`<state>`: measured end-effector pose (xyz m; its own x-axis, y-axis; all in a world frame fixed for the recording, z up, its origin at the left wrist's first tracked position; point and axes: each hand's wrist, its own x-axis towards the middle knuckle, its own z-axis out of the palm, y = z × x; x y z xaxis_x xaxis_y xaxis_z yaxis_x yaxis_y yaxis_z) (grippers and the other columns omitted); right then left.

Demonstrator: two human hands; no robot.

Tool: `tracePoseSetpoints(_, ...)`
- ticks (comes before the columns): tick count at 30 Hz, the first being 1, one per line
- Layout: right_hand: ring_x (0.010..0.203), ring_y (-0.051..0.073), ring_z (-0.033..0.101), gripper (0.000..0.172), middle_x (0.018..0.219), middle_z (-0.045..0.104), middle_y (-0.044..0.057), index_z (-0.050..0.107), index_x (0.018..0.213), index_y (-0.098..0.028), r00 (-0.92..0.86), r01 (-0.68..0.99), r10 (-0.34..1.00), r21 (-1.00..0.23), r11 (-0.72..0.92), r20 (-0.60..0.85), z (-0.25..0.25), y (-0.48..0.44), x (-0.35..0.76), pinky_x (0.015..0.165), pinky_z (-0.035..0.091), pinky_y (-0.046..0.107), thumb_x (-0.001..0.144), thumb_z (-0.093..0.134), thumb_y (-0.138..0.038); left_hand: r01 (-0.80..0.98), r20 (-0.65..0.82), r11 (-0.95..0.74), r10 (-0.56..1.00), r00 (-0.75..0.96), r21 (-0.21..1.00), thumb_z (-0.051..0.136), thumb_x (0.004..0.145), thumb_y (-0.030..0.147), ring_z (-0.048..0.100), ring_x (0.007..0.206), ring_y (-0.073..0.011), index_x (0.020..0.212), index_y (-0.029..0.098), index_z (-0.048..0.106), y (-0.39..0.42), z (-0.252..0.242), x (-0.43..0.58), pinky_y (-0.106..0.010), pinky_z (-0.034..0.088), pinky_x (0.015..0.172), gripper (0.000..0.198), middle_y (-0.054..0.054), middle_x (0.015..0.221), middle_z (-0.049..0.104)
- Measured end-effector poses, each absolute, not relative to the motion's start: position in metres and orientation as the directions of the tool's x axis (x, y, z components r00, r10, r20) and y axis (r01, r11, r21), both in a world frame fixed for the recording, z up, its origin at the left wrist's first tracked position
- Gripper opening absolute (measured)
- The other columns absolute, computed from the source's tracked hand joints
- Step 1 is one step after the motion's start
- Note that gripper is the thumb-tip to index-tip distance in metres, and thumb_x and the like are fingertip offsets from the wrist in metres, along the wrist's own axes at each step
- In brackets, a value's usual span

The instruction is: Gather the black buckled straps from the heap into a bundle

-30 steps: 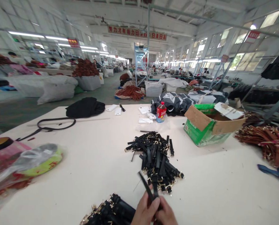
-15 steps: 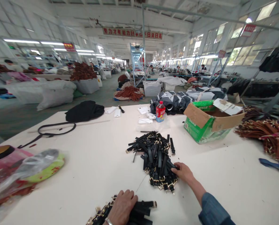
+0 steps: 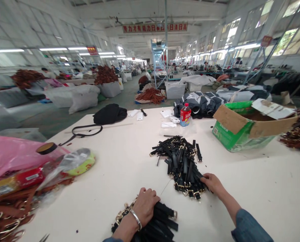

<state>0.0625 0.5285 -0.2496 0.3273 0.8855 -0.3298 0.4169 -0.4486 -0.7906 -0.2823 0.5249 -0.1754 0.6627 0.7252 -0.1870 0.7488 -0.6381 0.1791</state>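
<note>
On white tabletop, hands press flat black gold-buckled strap piles.

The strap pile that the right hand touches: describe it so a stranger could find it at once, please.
On the big white table, left of the green cardboard box, lies a loose pile of black straps with gold buckles. Unlike the tidier stack under the left hand, it is scattered.
</note>
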Motion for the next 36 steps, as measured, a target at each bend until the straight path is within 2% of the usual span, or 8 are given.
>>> tracePoseSetpoints(6, 0.046, 0.012, 0.047, 0.016, 0.048, 0.051, -0.002, 0.053, 0.062, -0.018, 0.337, 0.181, 0.826, -0.830, -0.528, -0.452, -0.237, 0.506, 0.060, 0.046, 0.033, 0.025, 0.066, 0.048, -0.032, 0.747, -0.178, -0.645, 0.726, 0.665, 0.159, 0.044, 0.065, 0.007, 0.041, 0.108, -0.0219, 0.098, 0.023, 0.056, 0.525, -0.165, -0.288, -0.051, 0.009, 0.103, 0.039, -0.005, 0.117, 0.049)
tracePoseSetpoints(10, 0.050, 0.012, 0.048, 0.027, 0.057, 0.054, 0.000, 0.056, 0.070, -0.017, 0.323, 0.025, 0.784, -0.824, -0.566, -0.529, -0.230, 0.480, 0.060, 0.044, 0.033, 0.024, 0.070, 0.046, -0.042, 0.743, -0.217, -0.653, 0.712, 0.668, 0.146, 0.042, 0.069, 0.008, 0.048, 0.091, -0.0200, 0.083, 0.020, 0.058, 0.520, -0.158, -0.287, -0.047, 0.022, 0.099, 0.025, -0.005, 0.091, 0.057)
tracePoseSetpoints(14, 0.051, 0.011, 0.048, 0.033, 0.060, 0.054, 0.001, 0.056, 0.073, -0.016, 0.285, -0.093, 0.765, -0.811, -0.578, -0.578, -0.230, 0.455, 0.054, 0.044, 0.034, 0.023, 0.072, 0.045, -0.047, 0.753, -0.253, -0.647, 0.714, 0.653, 0.120, 0.038, 0.074, 0.008, 0.050, 0.087, -0.0214, 0.075, 0.018, 0.057, 0.514, -0.161, -0.279, -0.044, 0.034, 0.086, 0.021, -0.007, 0.088, 0.056)
tracePoseSetpoints(19, 0.055, 0.011, 0.049, 0.029, 0.060, 0.055, -0.001, 0.056, 0.075, -0.018, 0.222, -0.272, 0.772, -0.798, -0.538, -0.596, -0.224, 0.436, 0.041, 0.045, 0.035, 0.021, 0.072, 0.053, -0.047, 0.729, -0.260, -0.676, 0.689, 0.677, 0.106, 0.041, 0.070, 0.003, 0.051, 0.093, -0.0247, 0.090, 0.017, 0.056, 0.516, -0.173, -0.254, -0.044, 0.036, 0.080, 0.030, -0.010, 0.104, 0.053)
tracePoseSetpoints(24, 0.068, 0.013, 0.055, 0.026, 0.073, 0.062, 0.000, 0.055, 0.085, -0.020, 0.128, -0.491, 0.807, -0.744, -0.453, -0.576, -0.209, 0.426, 0.025, 0.048, 0.038, 0.020, 0.071, 0.061, -0.041, 0.711, -0.270, -0.686, 0.663, 0.699, 0.155, 0.045, 0.066, 0.000, 0.055, 0.088, -0.0246, 0.081, 0.014, 0.056, 0.517, -0.182, -0.234, -0.045, 0.035, 0.082, 0.024, -0.009, 0.089, 0.056)
tracePoseSetpoints(28, 0.073, 0.016, 0.059, 0.031, 0.078, 0.065, 0.003, 0.055, 0.094, -0.018, 0.058, -0.646, 0.794, -0.629, -0.432, -0.605, -0.202, 0.424, 0.013, 0.055, 0.045, 0.023, 0.070, 0.063, -0.037, 0.778, -0.162, -0.568, 0.769, 0.618, 0.269, 0.045, 0.068, 0.002, 0.055, 0.086, -0.0220, 0.085, 0.018, 0.052, 0.517, -0.168, -0.238, -0.038, 0.037, 0.080, 0.024, -0.005, 0.091, 0.057)
tracePoseSetpoints(32, 0.071, 0.015, 0.060, 0.030, 0.079, 0.066, 0.004, 0.057, 0.095, -0.017, 0.005, -0.697, 0.820, -0.590, -0.407, -0.572, -0.200, 0.424, 0.001, 0.057, 0.046, 0.024, 0.071, 0.063, -0.035, 0.839, -0.029, -0.249, 0.954, 0.300, 0.484, 0.043, 0.083, 0.029, 0.058, 0.074, -0.0184, 0.088, 0.020, 0.045, 0.516, -0.151, -0.252, -0.032, 0.042, 0.070, 0.011, -0.003, 0.084, 0.058)
tracePoseSetpoints(36, 0.071, 0.014, 0.059, 0.028, 0.078, 0.065, 0.004, 0.058, 0.096, -0.016, -0.027, -0.720, 0.844, -0.575, -0.388, -0.535, -0.197, 0.424, -0.011, 0.055, 0.046, 0.023, 0.075, 0.060, -0.034, 0.587, -0.199, 0.164, 0.980, -0.006, 0.793, 0.046, 0.077, 0.052, 0.049, 0.037, -0.0128, 0.095, 0.018, 0.042, 0.509, -0.161, -0.264, -0.023, 0.036, 0.039, 0.038, 0.003, 0.054, 0.056)
